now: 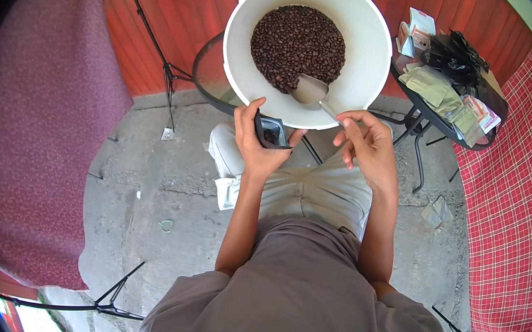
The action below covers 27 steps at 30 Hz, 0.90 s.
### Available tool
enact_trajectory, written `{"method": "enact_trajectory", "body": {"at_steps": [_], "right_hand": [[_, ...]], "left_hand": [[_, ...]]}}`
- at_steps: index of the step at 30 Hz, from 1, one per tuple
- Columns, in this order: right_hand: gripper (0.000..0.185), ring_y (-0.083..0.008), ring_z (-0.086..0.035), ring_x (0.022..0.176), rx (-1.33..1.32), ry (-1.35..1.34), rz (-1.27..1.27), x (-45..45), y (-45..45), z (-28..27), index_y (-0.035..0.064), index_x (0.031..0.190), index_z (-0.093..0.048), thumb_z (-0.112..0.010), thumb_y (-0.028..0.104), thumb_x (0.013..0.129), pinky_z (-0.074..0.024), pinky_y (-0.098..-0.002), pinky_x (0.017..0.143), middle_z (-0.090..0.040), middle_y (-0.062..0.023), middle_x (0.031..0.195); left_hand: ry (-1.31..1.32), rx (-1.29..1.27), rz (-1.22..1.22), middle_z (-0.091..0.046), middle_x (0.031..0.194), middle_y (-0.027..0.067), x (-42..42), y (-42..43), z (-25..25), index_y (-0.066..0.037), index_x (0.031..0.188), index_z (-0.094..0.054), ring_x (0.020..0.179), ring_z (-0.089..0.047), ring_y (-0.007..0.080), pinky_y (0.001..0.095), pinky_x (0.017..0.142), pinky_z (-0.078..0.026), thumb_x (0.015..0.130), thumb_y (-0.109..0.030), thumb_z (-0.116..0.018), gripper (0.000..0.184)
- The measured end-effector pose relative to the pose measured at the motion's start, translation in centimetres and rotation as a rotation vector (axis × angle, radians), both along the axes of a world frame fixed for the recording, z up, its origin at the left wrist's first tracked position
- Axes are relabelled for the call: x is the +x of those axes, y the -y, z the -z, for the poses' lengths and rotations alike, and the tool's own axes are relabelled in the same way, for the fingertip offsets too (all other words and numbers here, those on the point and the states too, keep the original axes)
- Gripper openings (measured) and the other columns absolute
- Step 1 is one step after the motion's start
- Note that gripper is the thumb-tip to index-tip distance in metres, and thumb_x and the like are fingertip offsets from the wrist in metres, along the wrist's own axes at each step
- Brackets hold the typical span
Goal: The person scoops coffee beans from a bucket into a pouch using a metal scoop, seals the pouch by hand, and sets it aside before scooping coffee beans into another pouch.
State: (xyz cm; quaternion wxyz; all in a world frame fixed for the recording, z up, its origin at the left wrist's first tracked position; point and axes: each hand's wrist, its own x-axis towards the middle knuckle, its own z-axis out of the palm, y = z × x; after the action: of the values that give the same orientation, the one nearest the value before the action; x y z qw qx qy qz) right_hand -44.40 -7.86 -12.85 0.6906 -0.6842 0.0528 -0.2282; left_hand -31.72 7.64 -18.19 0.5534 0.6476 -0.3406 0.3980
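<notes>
A large white bucket (369,53) stands in front of me, its bottom covered with dark roasted coffee beans (296,43). My left hand (256,148) is wrapped around a small black bag (272,131), held upright just at the bucket's near rim. The bag's mouth is spread, showing a silvery lining and something dark inside. My right hand (372,153) pinches the handle of a metal scoop (311,90) over the near right rim. The scoop's blade rests at the near edge of the beans; I cannot make out any beans in it.
Under the bucket is a round glass table (208,71). A second table (444,124) at the right carries folded pale bags (434,87), black plastic (457,53) and printed pouches (419,29). Tripod legs (170,76) stand left; cloths hang on both sides.
</notes>
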Motion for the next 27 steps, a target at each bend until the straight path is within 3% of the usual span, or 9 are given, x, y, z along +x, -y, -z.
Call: {"method": "enact_trajectory", "body": {"at_steps": [18, 27], "right_hand": [[0.017, -0.0071, -0.053, 0.050, 0.072, 0.078, 0.051, -0.8, 2.0, 0.3, -0.0031, 0.104, -0.062, -0.053, 0.012, 0.101, -0.0426, -0.0209, 0.044, -0.063, -0.0093, 0.074], [0.018, -0.0074, -0.050, 0.049, 0.199, 0.163, 0.016, -2.5, 4.5, 0.3, -0.0008, 0.103, -0.062, -0.051, 0.013, 0.101, -0.0379, -0.0204, 0.043, -0.063, -0.0092, 0.072]], "left_hand": [[-0.035, -0.007, 0.046, -0.050, 0.108, 0.0133, -0.5, -0.1, -0.1, -0.004, 0.135, -0.049, 0.097, -0.056, 0.0293, 0.0403, 0.081, -0.049, 0.054, -0.018, -0.095, 0.094], [-0.041, -0.017, 0.027, -0.050, 0.108, 0.0136, -0.6, 0.1, -0.1, -0.004, 0.136, -0.048, 0.096, -0.055, 0.0293, 0.0405, 0.083, -0.048, 0.053, -0.018, -0.095, 0.097]]}}
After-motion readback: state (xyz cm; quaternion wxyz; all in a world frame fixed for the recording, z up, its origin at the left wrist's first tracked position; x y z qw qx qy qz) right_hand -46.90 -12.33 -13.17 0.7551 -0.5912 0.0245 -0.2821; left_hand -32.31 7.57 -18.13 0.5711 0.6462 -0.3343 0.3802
